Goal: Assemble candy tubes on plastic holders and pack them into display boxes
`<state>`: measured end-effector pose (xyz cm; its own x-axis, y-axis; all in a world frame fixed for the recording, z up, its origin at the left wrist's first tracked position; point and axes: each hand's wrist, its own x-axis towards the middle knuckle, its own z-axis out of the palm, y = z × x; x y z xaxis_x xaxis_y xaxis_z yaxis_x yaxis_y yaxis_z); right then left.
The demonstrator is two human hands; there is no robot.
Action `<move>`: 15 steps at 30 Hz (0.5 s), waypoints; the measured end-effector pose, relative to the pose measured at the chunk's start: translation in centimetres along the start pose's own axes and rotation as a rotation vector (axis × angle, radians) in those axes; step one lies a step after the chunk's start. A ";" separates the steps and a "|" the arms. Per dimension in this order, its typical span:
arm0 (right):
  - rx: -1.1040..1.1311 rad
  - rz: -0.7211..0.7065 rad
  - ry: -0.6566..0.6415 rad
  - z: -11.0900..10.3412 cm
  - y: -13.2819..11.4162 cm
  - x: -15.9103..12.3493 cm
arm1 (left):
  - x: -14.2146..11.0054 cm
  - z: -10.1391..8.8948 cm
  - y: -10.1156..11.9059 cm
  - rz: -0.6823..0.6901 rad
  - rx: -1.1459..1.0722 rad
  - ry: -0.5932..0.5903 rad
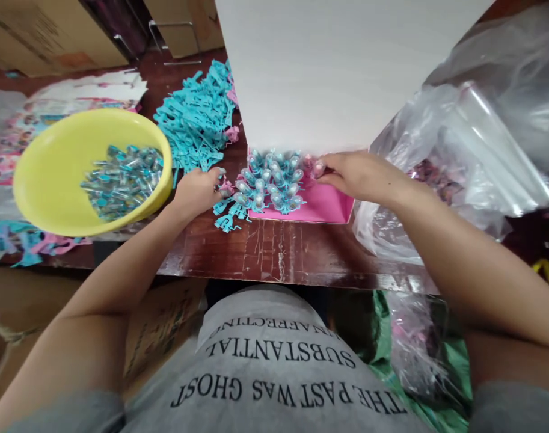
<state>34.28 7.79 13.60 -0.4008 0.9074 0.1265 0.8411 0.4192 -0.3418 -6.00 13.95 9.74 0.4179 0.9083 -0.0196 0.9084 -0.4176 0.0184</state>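
My right hand [346, 171] reaches into a pink box [331, 204], its thumb and fingers closed on a small clear capsule [318, 169] with pink in it. Inside the box's left part, several clear-topped capsules with blue plastic bases [276, 180] stand in close rows. To the left of the box, my left hand [196, 191] has its fingers pinched at a small pink plastic piece [227, 189]; the fingertips are partly hidden. Loose blue plastic pieces [229, 215] lie between that hand and the box.
A yellow basin [49, 174] at left holds many clear capsules [125, 180]. Behind my left hand is a heap of blue plastic pieces [195, 117]. The box's tall white lid [341, 72] stands up at the back. Clear plastic bags [463, 162] crowd the right side.
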 end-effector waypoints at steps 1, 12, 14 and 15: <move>-0.046 0.021 0.003 0.0 -0.1 0.4 | 0.3 0.1 0.4 0.005 0.027 -0.035; -0.416 0.075 0.104 0.6 -5.2 1.1 | 1.1 -0.6 1.4 -0.143 -0.075 0.034; -0.341 0.084 0.133 1.6 -4.7 0.9 | 0.8 -0.9 1.3 -0.209 -0.161 0.122; -0.298 0.093 0.163 2.2 -4.4 0.8 | 0.6 -1.2 1.3 -0.236 -0.218 0.178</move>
<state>29.51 6.58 13.16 -0.2745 0.9249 0.2631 0.9500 0.3033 -0.0748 -4.61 13.95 10.93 0.1715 0.9772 0.1253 0.9484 -0.1982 0.2475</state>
